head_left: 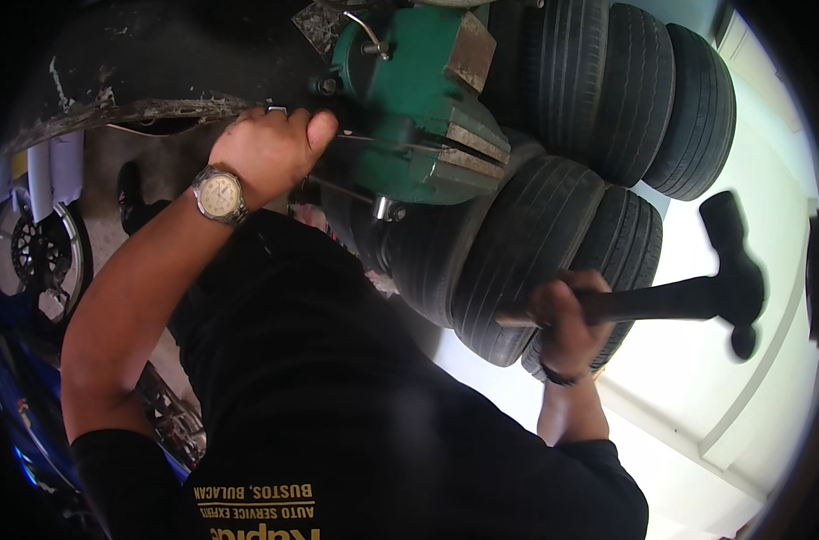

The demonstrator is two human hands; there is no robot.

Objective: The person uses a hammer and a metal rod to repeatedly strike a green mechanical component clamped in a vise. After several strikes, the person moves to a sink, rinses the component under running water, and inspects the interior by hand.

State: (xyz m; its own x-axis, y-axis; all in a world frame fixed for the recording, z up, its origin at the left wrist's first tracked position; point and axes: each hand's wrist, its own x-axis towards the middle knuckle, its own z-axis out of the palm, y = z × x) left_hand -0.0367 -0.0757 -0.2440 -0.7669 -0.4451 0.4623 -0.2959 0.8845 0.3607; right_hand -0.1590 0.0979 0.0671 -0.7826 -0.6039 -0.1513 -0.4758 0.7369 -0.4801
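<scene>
A green bench vise (396, 67) with worn steel jaws is mounted at the edge of a dark, grimy workbench (117, 54). My left hand (270, 148), with a wristwatch on its wrist, is closed on a thin metal piece (360, 134) that runs to the vise jaws. Exactly how far it sits in them I cannot tell. My right hand (567, 324) grips the handle of a hammer (733, 297), held off to the right of the vise, its dark head raised and slightly blurred.
Stacked black tires (634, 90) fill the space behind and below the vise. A blue motorcycle (22, 405) with a disc-braked wheel (40, 252) stands at the left. A white wall (724, 423) is on the right. My dark shoe (130, 193) shows under the bench.
</scene>
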